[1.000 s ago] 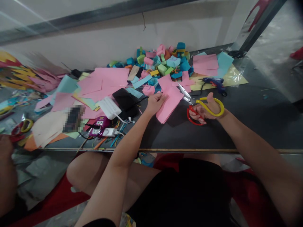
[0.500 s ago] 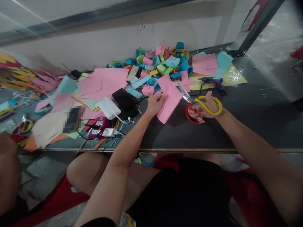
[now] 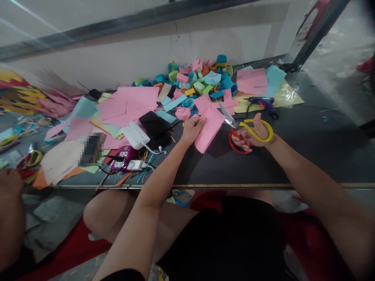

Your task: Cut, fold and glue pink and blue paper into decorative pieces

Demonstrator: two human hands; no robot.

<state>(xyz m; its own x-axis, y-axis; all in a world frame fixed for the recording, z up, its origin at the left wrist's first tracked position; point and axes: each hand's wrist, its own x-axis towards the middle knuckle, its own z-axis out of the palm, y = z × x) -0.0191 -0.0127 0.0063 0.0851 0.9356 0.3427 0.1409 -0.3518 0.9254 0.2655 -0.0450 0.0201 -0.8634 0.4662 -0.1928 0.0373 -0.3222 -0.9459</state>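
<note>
Between the thumb and fingers of my left hand (image 3: pixel 193 128) is pinched a folded piece of pink paper (image 3: pixel 209 130), held a little above the dark table. My right hand (image 3: pixel 253 134) has its thumb and fingers through the handles of a pair of scissors (image 3: pixel 255 130), one loop yellow and one red. The handles are spread wide. The visible metal blade lies at the right edge of the pink paper; the other blade is hidden.
Behind my hands lies a heap of coloured folded paper pieces (image 3: pixel 202 78). A blue glue gun (image 3: pixel 262 102) rests on yellow paper to the right. Leftward are a black phone (image 3: pixel 152 123), a white charger (image 3: pixel 136 134), a purple power strip (image 3: pixel 123 156) and pink sheets (image 3: pixel 137 97). Another person's arm (image 3: pixel 11 218) shows far left.
The view has shifted slightly. Both hands keep nearly the same pose, with the pink paper still pinched and the scissors still spread at its edge.
</note>
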